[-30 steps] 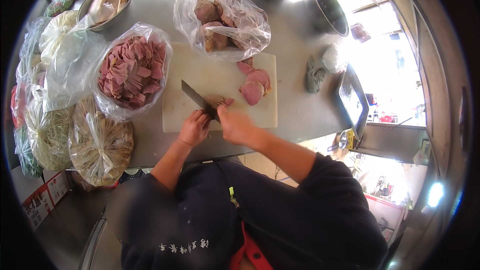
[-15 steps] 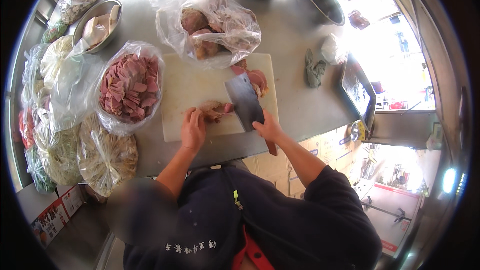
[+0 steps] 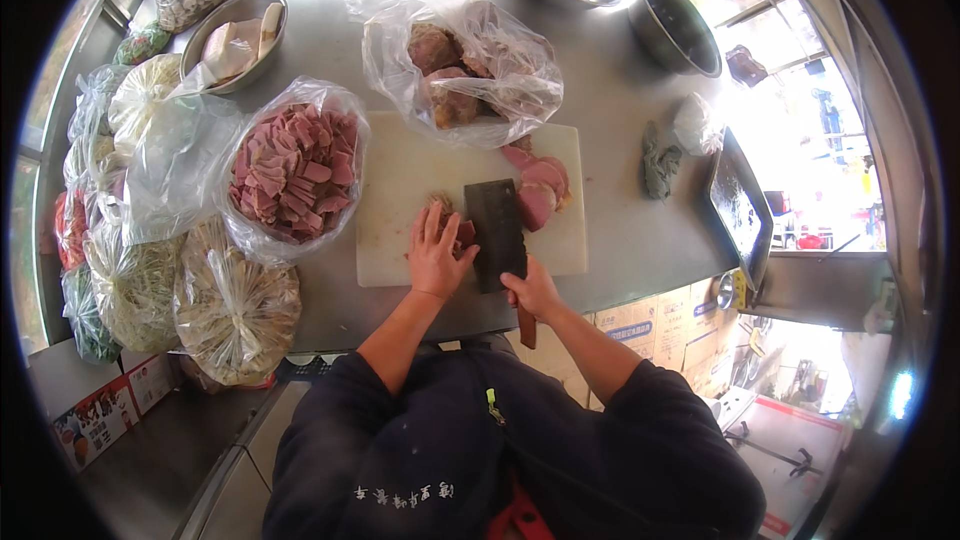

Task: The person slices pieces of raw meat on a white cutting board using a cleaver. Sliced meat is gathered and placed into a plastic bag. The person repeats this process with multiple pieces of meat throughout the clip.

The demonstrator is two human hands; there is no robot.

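Note:
My right hand [image 3: 534, 290] grips the handle of a broad dark cleaver [image 3: 495, 228], its blade over the white cutting board [image 3: 400, 162]. Just left of the blade, my left hand [image 3: 436, 258] rests on a small piece of cooked meat [image 3: 466, 233], fingers bent over it and covering most of it. Pink meat slices [image 3: 543, 192] lie on the board to the right of the cleaver. Beyond the board's far edge is a clear bag of large meat chunks [image 3: 452, 98]. A plastic-lined container heaped with sliced meat [image 3: 295, 168] stands left of the board.
Several tied bags [image 3: 237, 305] crowd the left side of the metal table [image 3: 620, 230]. A metal bowl with pale blocks [image 3: 232, 48] sits far left. Two more bowls, one a deep metal bowl [image 3: 676, 28], stand far right. A dark tray [image 3: 738, 202] leans at the right edge.
My left hand has moved from the meat's left end to lie over it. The cleaver has turned more upright and sits close by those fingers. The whole view has shifted slightly.

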